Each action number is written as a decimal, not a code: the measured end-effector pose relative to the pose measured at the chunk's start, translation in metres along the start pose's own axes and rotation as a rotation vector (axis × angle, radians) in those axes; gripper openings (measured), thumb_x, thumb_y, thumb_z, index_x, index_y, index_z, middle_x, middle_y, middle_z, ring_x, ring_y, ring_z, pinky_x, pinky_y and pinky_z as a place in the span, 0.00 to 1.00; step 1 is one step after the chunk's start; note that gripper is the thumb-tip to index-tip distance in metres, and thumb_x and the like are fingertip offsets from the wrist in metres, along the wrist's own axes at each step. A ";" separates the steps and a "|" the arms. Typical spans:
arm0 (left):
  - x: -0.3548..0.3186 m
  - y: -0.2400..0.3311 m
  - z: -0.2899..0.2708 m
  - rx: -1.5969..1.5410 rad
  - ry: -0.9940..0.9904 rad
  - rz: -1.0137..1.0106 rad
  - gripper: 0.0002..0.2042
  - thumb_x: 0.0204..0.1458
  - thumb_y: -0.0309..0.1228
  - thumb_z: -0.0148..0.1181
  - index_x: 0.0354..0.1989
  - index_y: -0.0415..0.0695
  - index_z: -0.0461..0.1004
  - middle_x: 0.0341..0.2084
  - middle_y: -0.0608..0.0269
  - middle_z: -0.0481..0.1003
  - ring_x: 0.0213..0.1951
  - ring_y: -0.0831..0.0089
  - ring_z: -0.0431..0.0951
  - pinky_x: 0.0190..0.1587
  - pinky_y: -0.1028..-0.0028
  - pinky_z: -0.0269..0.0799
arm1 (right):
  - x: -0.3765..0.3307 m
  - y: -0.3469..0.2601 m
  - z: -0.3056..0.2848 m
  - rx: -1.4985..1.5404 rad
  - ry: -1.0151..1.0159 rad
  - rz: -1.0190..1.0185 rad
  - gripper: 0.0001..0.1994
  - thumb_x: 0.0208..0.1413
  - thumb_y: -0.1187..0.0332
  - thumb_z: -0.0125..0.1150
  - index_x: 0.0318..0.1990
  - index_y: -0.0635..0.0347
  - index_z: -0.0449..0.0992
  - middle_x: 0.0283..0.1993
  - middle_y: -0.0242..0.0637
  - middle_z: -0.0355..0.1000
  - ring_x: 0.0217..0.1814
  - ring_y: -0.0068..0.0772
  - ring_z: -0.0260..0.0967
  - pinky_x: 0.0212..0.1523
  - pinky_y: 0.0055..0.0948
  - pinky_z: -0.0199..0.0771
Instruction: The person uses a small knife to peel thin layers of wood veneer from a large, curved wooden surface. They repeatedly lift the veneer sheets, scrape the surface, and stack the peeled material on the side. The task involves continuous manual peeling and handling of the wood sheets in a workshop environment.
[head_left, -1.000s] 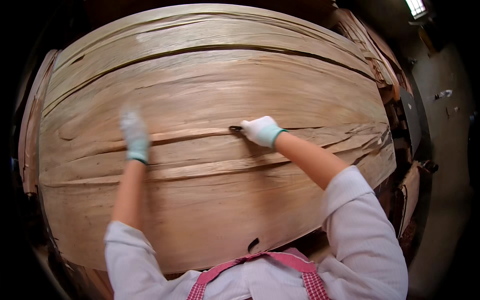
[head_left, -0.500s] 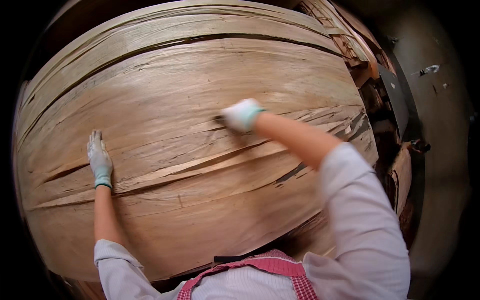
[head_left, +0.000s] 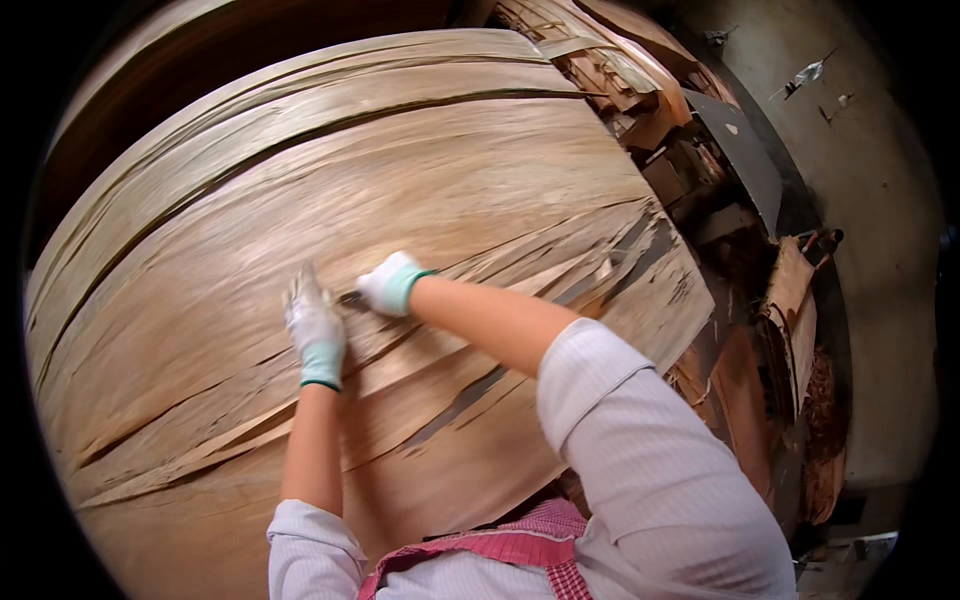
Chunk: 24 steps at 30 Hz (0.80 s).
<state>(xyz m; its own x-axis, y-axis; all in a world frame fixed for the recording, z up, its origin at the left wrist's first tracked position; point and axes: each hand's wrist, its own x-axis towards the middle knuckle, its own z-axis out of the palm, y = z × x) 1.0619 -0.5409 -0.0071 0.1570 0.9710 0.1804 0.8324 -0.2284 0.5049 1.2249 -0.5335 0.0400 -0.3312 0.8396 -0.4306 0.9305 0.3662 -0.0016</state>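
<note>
A broad stack of thin wood veneer sheets [head_left: 470, 160] spreads out before me, its top sheets split and overlapping in long strips. My left hand [head_left: 316, 325], in a white glove with a mint cuff, lies on the veneer with its fingers stretched forward, slightly blurred. Close to its right, my right hand [head_left: 390, 284], gloved alike, is closed around a small dark blade-like tool [head_left: 350, 298]. Only the tip of that tool shows, pointing toward the left hand; its exact kind is unclear. Below both hands runs a raised, torn veneer strip [head_left: 260, 425].
Broken veneer scraps [head_left: 610, 75] are heaped beyond the stack's right end. A grey panel [head_left: 740, 150] stands beside them, and a curled veneer piece [head_left: 790, 310] sits lower down. Farther right, bits of litter [head_left: 803, 77] lie on the concrete floor [head_left: 885, 250].
My right hand has moved left with the dark tool, while my left hand has shifted right, so they are now close together. The view has turned, showing more at the right.
</note>
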 end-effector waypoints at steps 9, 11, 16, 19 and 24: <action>0.005 0.059 0.040 0.329 0.015 0.000 0.22 0.59 0.28 0.43 0.63 0.40 0.58 0.59 0.49 0.63 0.63 0.57 0.59 0.67 0.64 0.49 | -0.113 0.234 0.042 0.092 -0.082 -0.004 0.15 0.57 0.59 0.49 0.46 0.53 0.75 0.40 0.38 0.78 0.42 0.39 0.76 0.40 0.37 0.73; 0.018 0.169 0.091 0.027 0.065 0.048 0.22 0.59 0.27 0.43 0.62 0.39 0.58 0.59 0.48 0.63 0.63 0.57 0.59 0.66 0.63 0.50 | -0.105 0.240 0.061 0.071 -0.005 -0.041 0.12 0.55 0.62 0.49 0.42 0.54 0.76 0.36 0.42 0.78 0.39 0.43 0.77 0.38 0.39 0.73; 0.033 0.231 0.157 0.263 -0.048 0.118 0.21 0.59 0.28 0.45 0.62 0.41 0.60 0.62 0.52 0.59 0.65 0.58 0.56 0.68 0.64 0.45 | -0.144 0.338 0.086 0.030 0.040 -0.047 0.11 0.54 0.64 0.50 0.40 0.55 0.76 0.33 0.42 0.77 0.35 0.44 0.77 0.34 0.41 0.74; 0.023 0.237 0.154 0.289 -0.032 0.089 0.21 0.59 0.28 0.44 0.62 0.43 0.61 0.62 0.53 0.59 0.65 0.57 0.56 0.67 0.63 0.47 | -0.208 0.458 0.073 0.014 -0.210 0.024 0.10 0.55 0.62 0.50 0.42 0.51 0.72 0.26 0.37 0.74 0.26 0.39 0.74 0.24 0.37 0.72; 0.028 0.245 0.157 0.336 -0.044 0.082 0.21 0.59 0.27 0.45 0.62 0.44 0.61 0.62 0.53 0.60 0.64 0.55 0.57 0.66 0.61 0.49 | -0.292 0.643 0.128 -0.010 -0.120 0.109 0.11 0.56 0.60 0.52 0.45 0.49 0.70 0.28 0.46 0.73 0.29 0.49 0.73 0.30 0.44 0.72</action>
<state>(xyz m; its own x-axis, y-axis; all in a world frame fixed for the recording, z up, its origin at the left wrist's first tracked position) 1.3539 -0.5587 -0.0103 0.2469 0.9543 0.1685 0.9435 -0.2764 0.1827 1.9396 -0.5947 0.0489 -0.2067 0.8208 -0.5325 0.9581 0.2802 0.0600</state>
